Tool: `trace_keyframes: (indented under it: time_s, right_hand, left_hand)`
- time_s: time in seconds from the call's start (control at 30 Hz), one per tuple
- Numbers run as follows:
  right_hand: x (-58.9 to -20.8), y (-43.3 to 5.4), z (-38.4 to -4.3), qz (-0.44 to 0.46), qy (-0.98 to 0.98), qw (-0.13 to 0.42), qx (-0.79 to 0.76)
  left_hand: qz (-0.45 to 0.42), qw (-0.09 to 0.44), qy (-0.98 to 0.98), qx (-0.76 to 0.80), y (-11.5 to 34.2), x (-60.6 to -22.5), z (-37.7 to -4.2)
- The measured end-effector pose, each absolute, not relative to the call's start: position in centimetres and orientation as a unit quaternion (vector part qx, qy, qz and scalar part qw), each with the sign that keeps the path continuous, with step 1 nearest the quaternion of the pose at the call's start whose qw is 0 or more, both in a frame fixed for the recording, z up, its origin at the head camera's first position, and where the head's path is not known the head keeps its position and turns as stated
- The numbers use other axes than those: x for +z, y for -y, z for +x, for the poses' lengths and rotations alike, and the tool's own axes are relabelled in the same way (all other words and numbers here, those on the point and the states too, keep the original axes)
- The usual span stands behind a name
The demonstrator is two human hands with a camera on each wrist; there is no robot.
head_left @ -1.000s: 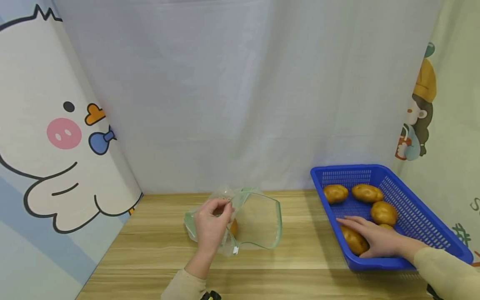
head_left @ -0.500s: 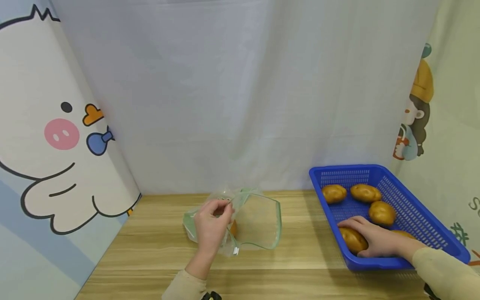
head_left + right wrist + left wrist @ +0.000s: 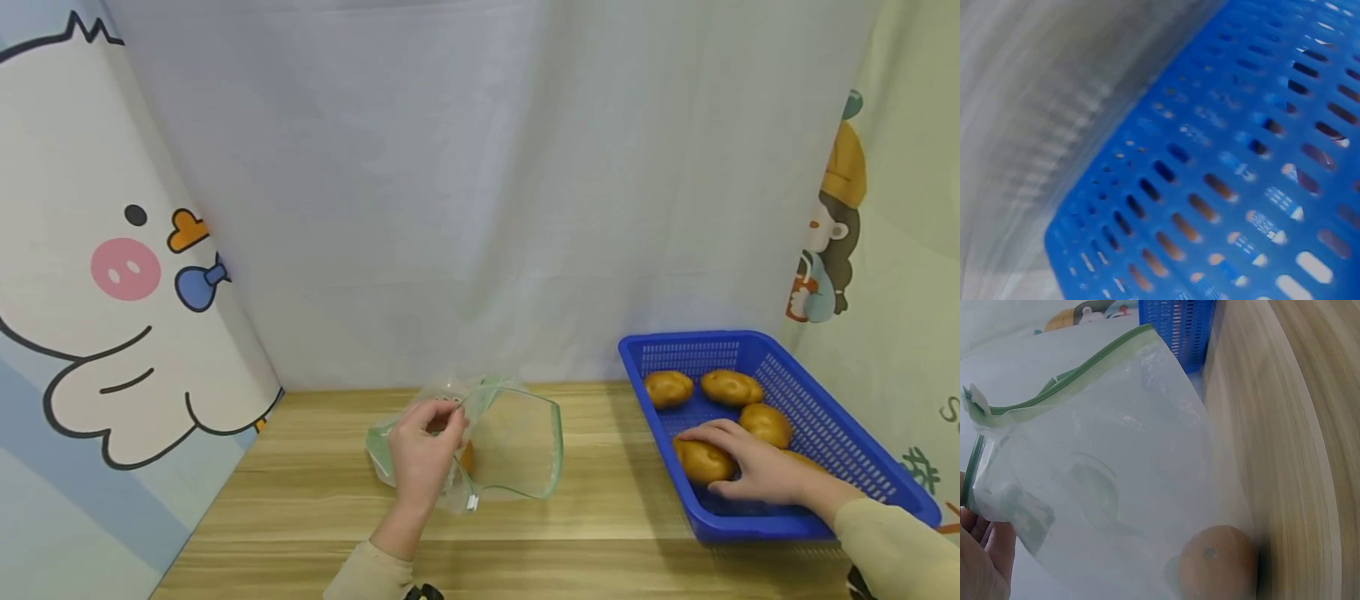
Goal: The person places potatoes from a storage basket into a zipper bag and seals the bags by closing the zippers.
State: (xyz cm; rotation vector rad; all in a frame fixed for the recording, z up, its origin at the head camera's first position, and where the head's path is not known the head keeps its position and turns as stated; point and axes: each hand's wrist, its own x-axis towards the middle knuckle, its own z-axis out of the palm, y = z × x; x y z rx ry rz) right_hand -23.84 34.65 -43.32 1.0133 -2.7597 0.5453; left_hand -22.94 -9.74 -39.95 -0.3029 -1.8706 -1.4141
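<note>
My left hand (image 3: 422, 450) pinches the edge of a clear zip bag (image 3: 517, 446) with green trim, its mouth spread toward the right. Inside the bag, a round orange-brown thing (image 3: 1217, 565) shows through the plastic in the left wrist view. Over in the blue basket (image 3: 701, 527), my right hand (image 3: 765, 471) grips a potato (image 3: 703, 463), fingers over its top and thumb at its near side. The right wrist view has only the basket's slotted wall, blurred, with neither hand nor potato plainly visible.
Several more potatoes lie in the basket, among them one potato (image 3: 669, 389) at the back left and another potato (image 3: 731, 387) beside it. The wooden table (image 3: 600, 517) meets a pale curtain (image 3: 450, 208) behind. A white slider (image 3: 472, 502) hangs at the bag's near edge.
In the basket, my right hand has shifted slightly away from me, and the potato under it has moved and turned a little. The left hand and bag have stayed put.
</note>
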Motion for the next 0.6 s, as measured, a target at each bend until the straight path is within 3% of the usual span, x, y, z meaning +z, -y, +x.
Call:
trace_keyframes:
  time_s: [0.33,0.6]
  right_hand:
    - [-40.2,-33.2,-23.6,0.319,0.909,0.155,0.218]
    - [-37.5,-30.5,-23.3,0.371,0.859,0.153,0.319]
  left_hand:
    - [-0.118,0.375,0.742,-0.544,9.7,-39.8,-22.8]
    - [-0.123,0.385,0.742,-0.535,9.7,-39.8,-22.9]
